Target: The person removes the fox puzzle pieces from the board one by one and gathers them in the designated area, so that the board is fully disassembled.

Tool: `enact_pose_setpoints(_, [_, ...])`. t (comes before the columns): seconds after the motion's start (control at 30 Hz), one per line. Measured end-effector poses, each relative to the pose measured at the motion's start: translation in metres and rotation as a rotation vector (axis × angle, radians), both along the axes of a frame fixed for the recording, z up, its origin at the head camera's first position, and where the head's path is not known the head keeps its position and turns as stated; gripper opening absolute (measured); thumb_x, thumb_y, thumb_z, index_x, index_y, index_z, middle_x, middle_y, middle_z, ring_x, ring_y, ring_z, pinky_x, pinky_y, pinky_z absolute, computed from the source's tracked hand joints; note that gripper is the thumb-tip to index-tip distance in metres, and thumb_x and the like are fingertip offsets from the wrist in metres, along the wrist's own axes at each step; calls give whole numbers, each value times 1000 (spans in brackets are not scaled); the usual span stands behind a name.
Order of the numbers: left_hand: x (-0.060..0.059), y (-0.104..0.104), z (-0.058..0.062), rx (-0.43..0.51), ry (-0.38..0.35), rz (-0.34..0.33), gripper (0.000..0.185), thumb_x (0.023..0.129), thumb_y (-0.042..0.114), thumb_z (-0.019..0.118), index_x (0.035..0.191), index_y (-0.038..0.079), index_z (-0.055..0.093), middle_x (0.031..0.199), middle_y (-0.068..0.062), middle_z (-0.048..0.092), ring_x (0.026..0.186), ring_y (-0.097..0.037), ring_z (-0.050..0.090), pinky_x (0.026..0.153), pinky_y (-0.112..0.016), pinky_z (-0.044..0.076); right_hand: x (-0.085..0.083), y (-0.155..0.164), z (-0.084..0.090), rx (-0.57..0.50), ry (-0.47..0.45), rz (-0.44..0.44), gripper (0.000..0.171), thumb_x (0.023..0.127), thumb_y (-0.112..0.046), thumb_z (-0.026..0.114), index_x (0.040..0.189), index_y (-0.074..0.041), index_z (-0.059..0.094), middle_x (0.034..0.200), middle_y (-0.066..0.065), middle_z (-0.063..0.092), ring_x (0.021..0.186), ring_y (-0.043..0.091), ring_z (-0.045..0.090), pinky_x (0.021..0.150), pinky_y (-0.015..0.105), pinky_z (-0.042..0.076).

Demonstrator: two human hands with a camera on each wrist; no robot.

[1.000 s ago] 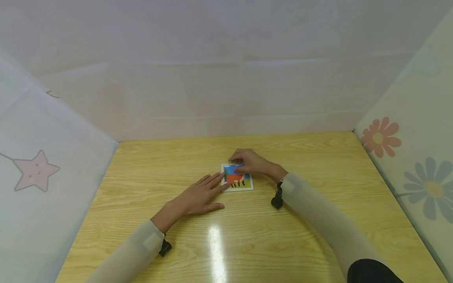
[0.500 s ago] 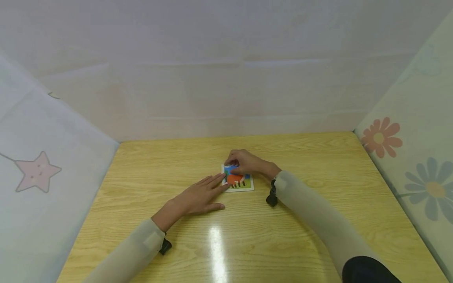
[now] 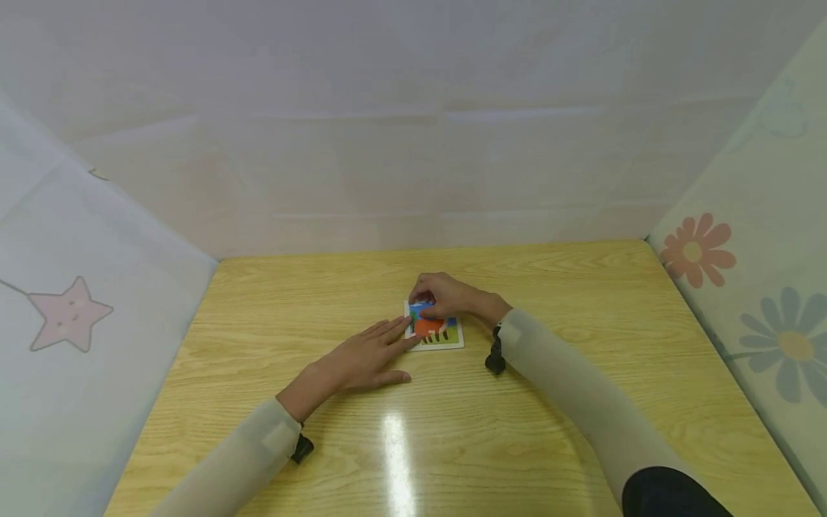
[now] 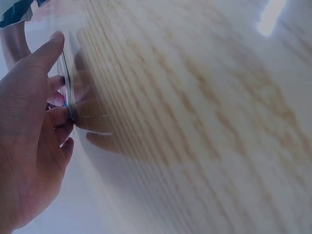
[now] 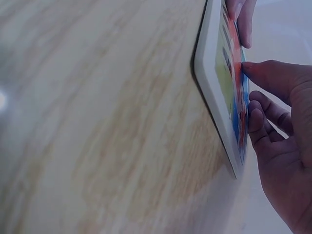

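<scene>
Fingertips of the right hand [image 3: 452, 296] are pinching a piece on the puzzle board [image 3: 446, 337] at frame centre; the flat left hand [image 3: 362, 359] is steadying its edge, so it risks sliding across the counter [image 3: 581, 402].

The white-rimmed puzzle board [image 3: 441, 332] shows blue, orange and green on a yellow-grained wooden table [image 3: 581, 402].

Puzzle board [image 3: 443, 335]: small, square, thin, white-rimmed with rounded corners. It lies flat on the wooden worktop [image 3: 581, 287], near the middle and slightly toward the far edge. The picture face is up: blue above, an orange animal shape with dark legs at the centre, green along the near edge. The far part and left edge are covered by fingers. Seen edge-on in the right wrist view [image 5: 214, 73].
</scene>
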State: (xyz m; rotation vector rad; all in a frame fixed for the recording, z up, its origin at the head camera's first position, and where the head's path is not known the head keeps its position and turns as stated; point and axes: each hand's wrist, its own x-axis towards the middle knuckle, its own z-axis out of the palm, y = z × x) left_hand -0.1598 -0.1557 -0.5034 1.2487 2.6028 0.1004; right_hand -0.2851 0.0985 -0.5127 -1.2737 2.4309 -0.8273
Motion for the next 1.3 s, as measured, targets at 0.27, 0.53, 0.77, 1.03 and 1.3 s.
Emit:
enact_pose_setpoints(0.27, [-1, 0, 1, 18, 7, -16, 80, 108, 63, 46, 170, 18, 25, 177, -18, 11, 164, -32, 13, 133, -48, 16, -3, 1, -1, 18, 13, 22, 27, 95, -13, 78, 122, -10, 77, 108, 4, 64, 93, 15, 57, 84, 29, 52])
enact_pose_setpoints(0.53, [-1, 1, 1, 44, 4, -28, 79, 108, 61, 49, 170, 16, 28, 176, -20, 14, 163, -35, 16, 132, -51, 17, -2, 2, 1, 24, 23, 21, 26, 95, -13, 77, 121, -10, 77, 109, 4, 64, 93, 16, 56, 84, 30, 51])
enact_pose_setpoints(0.77, [-3, 0, 2, 18, 20, -37, 80, 108, 62, 47, 170, 15, 27, 175, -21, 13, 163, -34, 16, 132, -49, 16, -4, 1, 3, 45, 26, 43, 27, 98, -15, 75, 124, -10, 76, 107, 5, 62, 89, 15, 54, 81, 29, 50])
enact_pose_setpoints(1.03, [-4, -1, 5, 24, 12, -34, 79, 108, 62, 49, 169, 15, 30, 175, -22, 14, 163, -34, 16, 132, -49, 16, -6, -2, 5, 61, 38, 58, 26, 98, -14, 75, 124, -10, 76, 108, 5, 63, 89, 16, 55, 80, 29, 50])
enact_pose_setpoints(1.3, [-5, 0, 2, 24, 8, -33, 79, 108, 63, 48, 169, 15, 30, 174, -23, 16, 162, -36, 17, 132, -48, 17, -7, -3, 0, 45, -10, 55, 21, 97, -11, 74, 118, -12, 73, 107, 5, 60, 88, 17, 51, 79, 30, 47])
